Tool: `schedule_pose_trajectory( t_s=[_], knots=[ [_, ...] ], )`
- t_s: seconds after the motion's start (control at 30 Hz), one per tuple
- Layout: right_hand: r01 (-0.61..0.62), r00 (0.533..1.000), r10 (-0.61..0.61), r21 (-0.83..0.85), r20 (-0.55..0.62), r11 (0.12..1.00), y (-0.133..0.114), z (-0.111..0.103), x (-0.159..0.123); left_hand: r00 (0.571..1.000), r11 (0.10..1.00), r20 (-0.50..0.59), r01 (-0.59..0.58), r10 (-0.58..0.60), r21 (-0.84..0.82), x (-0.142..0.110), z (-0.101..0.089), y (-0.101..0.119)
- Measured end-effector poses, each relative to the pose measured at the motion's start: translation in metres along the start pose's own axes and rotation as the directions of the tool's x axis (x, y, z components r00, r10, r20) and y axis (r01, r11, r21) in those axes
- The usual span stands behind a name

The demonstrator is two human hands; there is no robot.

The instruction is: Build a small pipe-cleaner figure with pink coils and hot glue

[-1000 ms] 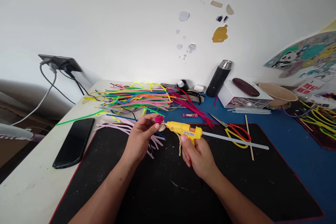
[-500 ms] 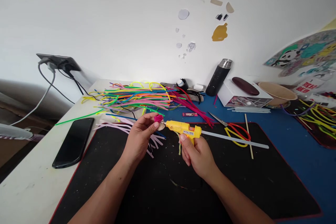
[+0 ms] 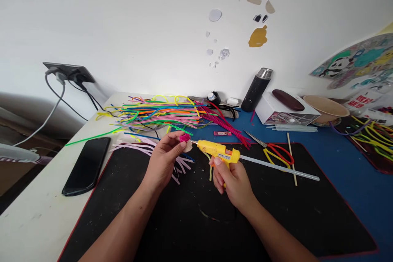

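Observation:
My left hand (image 3: pixel 166 155) pinches a small coil of magenta pipe cleaner (image 3: pixel 184 137) between thumb and fingers. A small beige piece (image 3: pixel 188 146) shows just below the coil; whether the two are joined I cannot tell. My right hand (image 3: pixel 231 180) is wrapped round the handle of a yellow hot glue gun (image 3: pixel 215 150), its metal nozzle pointing left at the coil, close to it or touching. From the back of the gun a long translucent glue stick (image 3: pixel 279 167) sticks out to the right, passing over the scissors (image 3: pixel 276 155) with red and yellow handles.
A heap of coloured pipe cleaners (image 3: pixel 162 112) lies behind my hands, with pale lilac ones (image 3: pixel 181 168) on the black mat (image 3: pixel 190 229). A phone (image 3: pixel 87 166) is at left. A black flask (image 3: pixel 256 90), white box (image 3: pixel 270 108) and wooden stick (image 3: pixel 291 159) are at right.
The glue gun has shifted slightly to the right in my right hand, drawing its nozzle back a little from the coil. My left hand stays almost still.

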State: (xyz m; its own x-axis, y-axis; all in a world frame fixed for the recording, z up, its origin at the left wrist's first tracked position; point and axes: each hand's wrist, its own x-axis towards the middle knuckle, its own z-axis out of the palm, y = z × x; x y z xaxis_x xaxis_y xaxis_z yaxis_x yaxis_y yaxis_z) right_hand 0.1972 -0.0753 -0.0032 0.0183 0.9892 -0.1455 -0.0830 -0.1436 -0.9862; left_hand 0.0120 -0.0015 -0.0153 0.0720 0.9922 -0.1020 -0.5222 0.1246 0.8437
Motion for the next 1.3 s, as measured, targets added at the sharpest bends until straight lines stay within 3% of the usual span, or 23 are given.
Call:
schedule_pose_trajectory(
  t_s=[0.33,0.5,0.7,0.9,1.07,1.17,1.3],
  knots=[
    [0.023,0.996,-0.027,-0.04,-0.087,0.999,0.004,-0.005,0.005,1.0,1.0,0.006,0.016,-0.017,0.016,0.0,0.0,0.001],
    [0.076,0.988,-0.104,-0.227,-0.118,0.971,0.011,-0.014,0.005,1.0,0.999,0.004,0.026,-0.026,0.021,0.0,0.0,0.0],
    [0.126,0.976,-0.209,-0.628,-0.06,0.768,0.002,-0.032,0.001,0.999,0.999,0.002,0.04,-0.04,0.015,-0.002,0.002,0.002],
    [0.045,0.991,-0.129,-0.831,-0.032,0.555,0.0,-0.046,0.004,0.999,0.999,0.003,0.045,-0.045,0.01,-0.001,0.002,0.002],
    [0.085,0.993,-0.109,-0.921,0.046,0.381,0.002,-0.053,0.008,0.999,0.999,0.01,0.052,-0.052,0.005,-0.001,0.001,0.0],
    [0.136,0.99,-0.091,-0.9,0.108,0.413,0.0,-0.055,0.007,0.998,0.998,0.012,0.055,-0.055,0.0,-0.002,0.0,0.0],
    [0.158,0.982,-0.184,-0.772,0.054,0.616,-0.006,-0.052,0.007,0.998,0.998,0.025,0.065,-0.066,0.015,-0.003,0.001,0.0]
  ],
)
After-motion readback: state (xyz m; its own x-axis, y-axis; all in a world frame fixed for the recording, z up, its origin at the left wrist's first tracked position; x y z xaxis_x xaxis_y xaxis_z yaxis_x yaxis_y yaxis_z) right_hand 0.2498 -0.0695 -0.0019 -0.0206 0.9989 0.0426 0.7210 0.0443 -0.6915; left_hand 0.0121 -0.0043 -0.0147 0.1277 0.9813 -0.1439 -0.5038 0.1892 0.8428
